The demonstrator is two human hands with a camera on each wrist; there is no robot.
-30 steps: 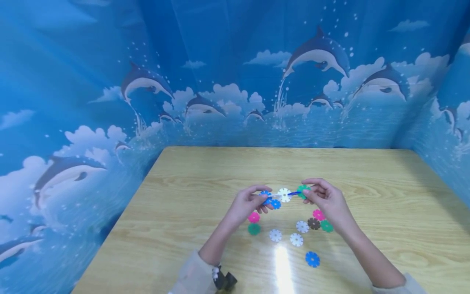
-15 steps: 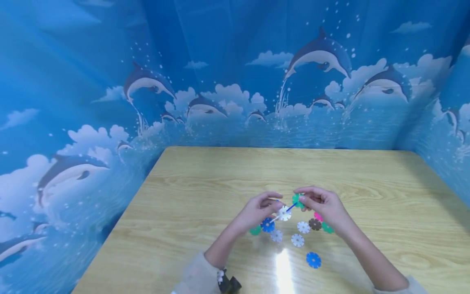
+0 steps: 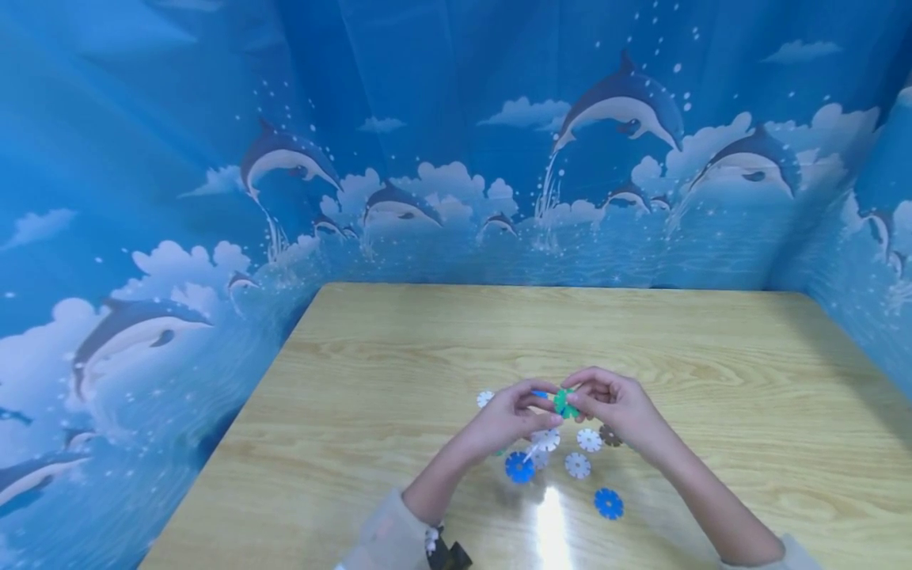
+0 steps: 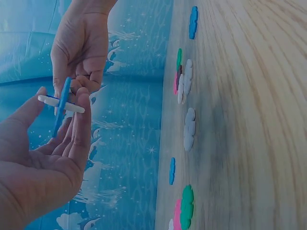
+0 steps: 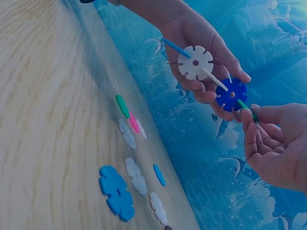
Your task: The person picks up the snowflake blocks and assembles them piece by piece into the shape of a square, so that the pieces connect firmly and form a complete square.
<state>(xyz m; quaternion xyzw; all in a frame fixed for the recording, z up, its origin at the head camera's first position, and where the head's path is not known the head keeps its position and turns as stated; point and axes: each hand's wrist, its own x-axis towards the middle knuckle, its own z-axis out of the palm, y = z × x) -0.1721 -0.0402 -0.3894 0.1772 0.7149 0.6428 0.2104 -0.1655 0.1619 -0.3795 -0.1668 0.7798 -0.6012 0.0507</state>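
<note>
A chain of notched plastic discs, slotted together at angles, hangs between the two hands above the table. In the head view its green disc (image 3: 565, 404) is up by the fingertips, with a white disc (image 3: 547, 439) and a blue disc (image 3: 520, 467) lower down. My left hand (image 3: 502, 419) holds the dark blue disc (image 5: 224, 99) between thumb and fingers. My right hand (image 3: 620, 404) pinches the green disc, whose edge meets the dark blue one. A second white disc (image 5: 216, 79) appears edge-on in the right wrist view.
Loose discs lie on the wooden table (image 3: 399, 332): white ones (image 3: 577, 465), a brown one (image 3: 609, 435), a blue one (image 3: 609, 503) near the front, and green (image 5: 122, 106) and pink ones (image 5: 134, 122). A dolphin-printed curtain (image 3: 456, 158) stands behind the table.
The hands have come closer together and lower. The chain's blue and white end has swung down below my left hand, which has shifted its hold along the chain toward the green disc.
</note>
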